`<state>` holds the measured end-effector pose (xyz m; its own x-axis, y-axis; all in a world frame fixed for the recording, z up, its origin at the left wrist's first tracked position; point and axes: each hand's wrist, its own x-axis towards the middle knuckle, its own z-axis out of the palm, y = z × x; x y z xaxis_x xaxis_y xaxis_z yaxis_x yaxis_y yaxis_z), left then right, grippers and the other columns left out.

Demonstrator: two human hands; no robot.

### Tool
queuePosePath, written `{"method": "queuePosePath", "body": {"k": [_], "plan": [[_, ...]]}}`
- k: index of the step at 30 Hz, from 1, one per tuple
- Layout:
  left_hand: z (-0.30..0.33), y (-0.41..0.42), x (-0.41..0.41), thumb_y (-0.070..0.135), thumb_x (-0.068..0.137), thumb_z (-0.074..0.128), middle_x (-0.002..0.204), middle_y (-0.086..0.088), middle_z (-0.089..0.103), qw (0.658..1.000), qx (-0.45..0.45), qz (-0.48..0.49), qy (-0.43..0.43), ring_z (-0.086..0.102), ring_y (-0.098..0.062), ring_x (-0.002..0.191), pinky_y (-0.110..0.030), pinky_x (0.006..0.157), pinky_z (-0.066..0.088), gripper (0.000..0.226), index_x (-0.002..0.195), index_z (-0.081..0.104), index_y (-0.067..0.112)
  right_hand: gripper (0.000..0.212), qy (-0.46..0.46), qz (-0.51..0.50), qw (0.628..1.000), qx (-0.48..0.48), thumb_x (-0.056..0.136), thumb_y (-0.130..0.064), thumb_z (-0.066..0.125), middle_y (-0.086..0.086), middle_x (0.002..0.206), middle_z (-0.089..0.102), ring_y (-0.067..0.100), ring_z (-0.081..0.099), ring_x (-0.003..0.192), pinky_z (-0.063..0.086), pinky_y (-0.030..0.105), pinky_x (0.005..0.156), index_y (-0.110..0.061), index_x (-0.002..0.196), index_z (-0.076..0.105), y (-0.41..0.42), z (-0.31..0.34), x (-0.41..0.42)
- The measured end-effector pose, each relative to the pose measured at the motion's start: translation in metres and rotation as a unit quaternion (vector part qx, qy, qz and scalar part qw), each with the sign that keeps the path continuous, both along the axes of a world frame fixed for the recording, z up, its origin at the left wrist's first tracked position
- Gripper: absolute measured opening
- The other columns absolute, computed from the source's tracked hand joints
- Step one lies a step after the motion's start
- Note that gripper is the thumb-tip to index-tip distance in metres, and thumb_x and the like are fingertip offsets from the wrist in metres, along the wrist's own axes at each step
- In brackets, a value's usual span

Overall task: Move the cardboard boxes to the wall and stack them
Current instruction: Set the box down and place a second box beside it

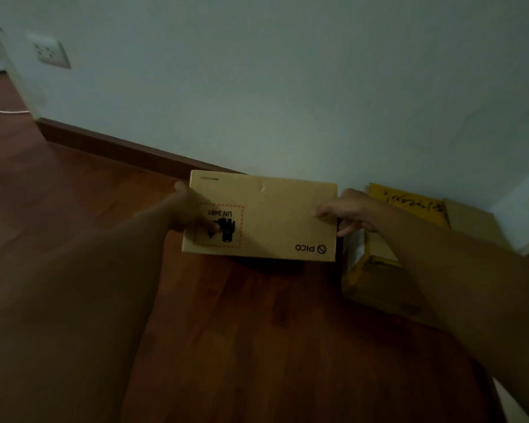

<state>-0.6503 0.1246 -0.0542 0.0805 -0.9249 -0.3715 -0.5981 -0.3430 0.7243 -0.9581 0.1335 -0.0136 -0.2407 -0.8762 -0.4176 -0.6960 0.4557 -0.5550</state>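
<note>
A tan cardboard box [275, 215] printed with "PICO" and a "UN 3481" label is held above the wooden floor, close to the white wall [287, 87]. My left hand [193, 209] grips its left end, thumb on the label. My right hand [345, 213] grips its right end. To the right, by the wall, lies a box with yellow tape and handwriting [409, 203], with another cardboard box [376, 276] in front of it, partly hidden behind my right forearm.
A brown skirting board [119, 148] runs along the wall's foot. A wall socket [51, 51] sits at upper left, near a doorway corner with a white cable [3, 111] on the floor. Wooden floor [257, 346] stretches below the held box.
</note>
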Motion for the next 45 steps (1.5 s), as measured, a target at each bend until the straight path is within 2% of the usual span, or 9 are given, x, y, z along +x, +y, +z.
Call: {"method": "queuePosePath", "body": {"k": [6,13,18,23,27,36,39,42,45], "plan": [[0.000,0.010,0.011,0.010,0.064,0.088,0.137,-0.019,0.047,0.995,0.043,-0.051,-0.071,0.051,-0.042,0.123,-0.052,0.079,0.052,0.103,0.143,0.021,0.015,0.089,0.055,0.051,0.996,-0.050,0.080,-0.042,0.078,0.014,0.136,0.045,0.033,0.057,0.111,0.060,0.043,0.075,-0.010,0.144,0.025,0.002,0.010,0.007],[0.013,0.017,0.013,0.013,0.075,0.081,0.115,-0.010,0.053,0.996,0.021,-0.083,-0.018,0.060,-0.038,0.107,-0.061,0.084,0.054,0.084,0.138,0.027,0.026,0.076,0.146,0.197,0.969,0.018,0.087,-0.037,0.073,0.015,0.147,0.042,0.033,0.047,0.126,0.048,0.040,0.090,-0.008,0.148,0.038,0.006,0.008,0.025],[0.007,0.015,0.012,0.015,0.079,0.078,0.112,-0.006,0.057,0.987,0.024,-0.149,-0.056,0.060,-0.025,0.095,-0.045,0.072,0.058,0.082,0.144,0.029,0.028,0.092,0.156,0.221,0.960,0.066,0.081,-0.041,0.078,0.012,0.158,0.028,0.033,0.037,0.137,0.044,0.039,0.097,-0.012,0.154,0.029,0.007,-0.002,0.022],[-0.009,0.007,0.005,0.012,0.078,0.078,0.141,-0.015,0.049,0.976,0.022,-0.191,-0.101,0.054,-0.036,0.122,-0.050,0.093,0.053,0.093,0.152,0.021,0.019,0.097,0.177,0.242,0.948,0.106,0.080,-0.043,0.078,0.014,0.153,0.032,0.033,0.041,0.132,0.045,0.036,0.088,-0.014,0.154,0.023,0.002,-0.025,0.018],[-0.028,-0.004,-0.007,0.018,0.079,0.078,0.152,-0.017,0.038,0.964,0.009,-0.216,-0.152,0.040,-0.036,0.137,-0.048,0.103,0.042,0.098,0.155,0.016,0.017,0.097,0.250,0.257,0.928,0.096,0.082,-0.047,0.076,0.018,0.152,0.026,0.037,0.035,0.136,0.042,0.042,0.106,-0.013,0.153,0.020,0.002,-0.045,0.016],[-0.066,-0.031,-0.033,0.032,0.077,0.081,0.158,-0.020,0.026,0.934,-0.006,-0.285,-0.214,0.033,-0.039,0.141,-0.053,0.109,0.038,0.115,0.156,-0.001,0.026,0.093,0.331,0.265,0.903,0.069,0.083,-0.051,0.072,0.019,0.150,0.023,0.041,0.045,0.125,0.047,0.046,0.097,-0.009,0.148,0.021,0.005,-0.079,-0.006],[-0.076,-0.041,-0.045,0.038,0.078,0.078,0.161,-0.017,0.005,0.928,-0.042,-0.288,-0.231,0.025,-0.042,0.143,-0.053,0.113,0.034,0.113,0.156,-0.002,0.027,0.102,0.359,0.302,0.883,0.008,0.085,-0.060,0.065,0.020,0.159,0.012,0.043,0.020,0.144,0.030,0.051,0.114,-0.006,0.153,0.012,0.002,-0.090,-0.014],[-0.085,-0.050,-0.062,0.049,0.082,0.071,0.160,-0.017,-0.023,0.908,-0.084,-0.311,-0.266,-0.010,-0.044,0.147,-0.057,0.120,0.007,0.113,0.156,-0.010,0.021,0.111,0.314,0.313,0.897,0.003,0.089,-0.060,0.058,0.015,0.164,-0.017,0.035,-0.014,0.151,0.007,0.048,0.121,-0.007,0.156,-0.013,0.000,-0.104,-0.017],[-0.100,-0.061,-0.083,0.065,0.081,0.061,0.158,-0.020,-0.027,0.883,-0.146,-0.325,-0.306,-0.027,-0.039,0.144,-0.052,0.118,-0.010,0.118,0.154,-0.015,0.012,0.111,0.316,0.292,0.903,-0.013,0.091,-0.062,0.053,0.016,0.162,-0.025,0.033,-0.021,0.150,0.001,0.046,0.123,-0.006,0.154,-0.020,-0.007,-0.119,-0.025]]}}
